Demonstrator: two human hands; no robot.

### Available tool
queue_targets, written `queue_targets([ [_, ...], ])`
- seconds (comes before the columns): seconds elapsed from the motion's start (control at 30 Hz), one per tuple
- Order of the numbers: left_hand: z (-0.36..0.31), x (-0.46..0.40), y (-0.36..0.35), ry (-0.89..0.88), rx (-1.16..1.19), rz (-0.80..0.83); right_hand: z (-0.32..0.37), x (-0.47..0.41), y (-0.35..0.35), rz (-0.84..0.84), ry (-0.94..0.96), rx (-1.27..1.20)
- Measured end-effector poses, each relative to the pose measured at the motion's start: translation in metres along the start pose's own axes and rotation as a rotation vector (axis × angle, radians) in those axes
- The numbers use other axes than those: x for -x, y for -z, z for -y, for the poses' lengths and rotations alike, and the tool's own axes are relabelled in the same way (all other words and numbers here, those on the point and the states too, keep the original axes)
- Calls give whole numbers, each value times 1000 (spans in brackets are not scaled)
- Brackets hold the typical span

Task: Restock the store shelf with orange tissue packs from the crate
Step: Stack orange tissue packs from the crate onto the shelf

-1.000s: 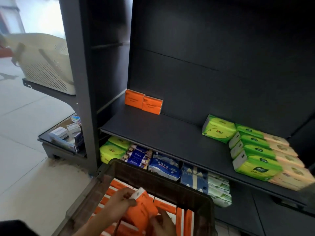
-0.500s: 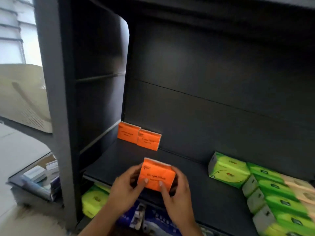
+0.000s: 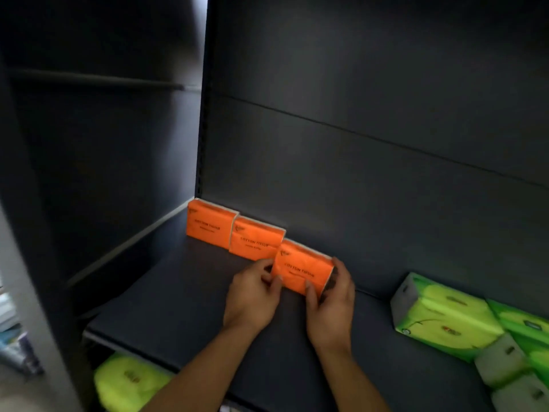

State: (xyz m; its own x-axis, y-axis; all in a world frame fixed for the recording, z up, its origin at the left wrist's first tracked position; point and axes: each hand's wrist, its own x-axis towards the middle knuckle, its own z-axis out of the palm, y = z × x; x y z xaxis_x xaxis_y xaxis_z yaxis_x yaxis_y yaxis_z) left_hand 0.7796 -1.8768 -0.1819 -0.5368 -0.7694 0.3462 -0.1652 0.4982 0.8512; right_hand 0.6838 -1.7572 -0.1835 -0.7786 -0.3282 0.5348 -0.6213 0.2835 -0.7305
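Head view: both hands (image 3: 292, 295) grip third orange pack (image 3: 301, 270) between them on shelf (image 3: 178, 316).

Two bare forearms, left grip (image 3: 252, 295) and right grip (image 3: 332, 304) ungloved, ringless

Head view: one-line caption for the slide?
Both hands, left hand and right hand, set a third orange pack beside two on the shelf.

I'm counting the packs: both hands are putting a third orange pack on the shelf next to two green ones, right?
Not quite. The head view shows both hands, left and right, holding the third orange pack beside two orange packs, not green.
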Motion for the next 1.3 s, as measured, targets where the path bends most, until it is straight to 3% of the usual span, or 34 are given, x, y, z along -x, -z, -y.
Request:
queue_targets([
  [0.33, -12, 6, 4, 44, -153, 138, 3, 2, 0, -6, -95, -43],
  [0.5, -10, 3, 5, 161, 42, -42, 2, 3, 0, 41, -43, 15],
  [0.67, 8, -25, 7, 250, 226, -8, -2, 1, -3, 87, -60, 91],
  [0.9, 14, -40, 6, 322, 244, 106, -7, 2, -2, 81, -27, 78],
  [1.07, -5, -7, 34, 447, 440, 85, 8, 4, 20, 99, -170, -12],
  [1.2, -13, 68, 70, 319, 270, 162, 20, 33, 46, 332, -226, -40],
  [1.3, -22, 121, 97, 176, 172, 178, 42, 80, 78, 378, -269, -143],
])
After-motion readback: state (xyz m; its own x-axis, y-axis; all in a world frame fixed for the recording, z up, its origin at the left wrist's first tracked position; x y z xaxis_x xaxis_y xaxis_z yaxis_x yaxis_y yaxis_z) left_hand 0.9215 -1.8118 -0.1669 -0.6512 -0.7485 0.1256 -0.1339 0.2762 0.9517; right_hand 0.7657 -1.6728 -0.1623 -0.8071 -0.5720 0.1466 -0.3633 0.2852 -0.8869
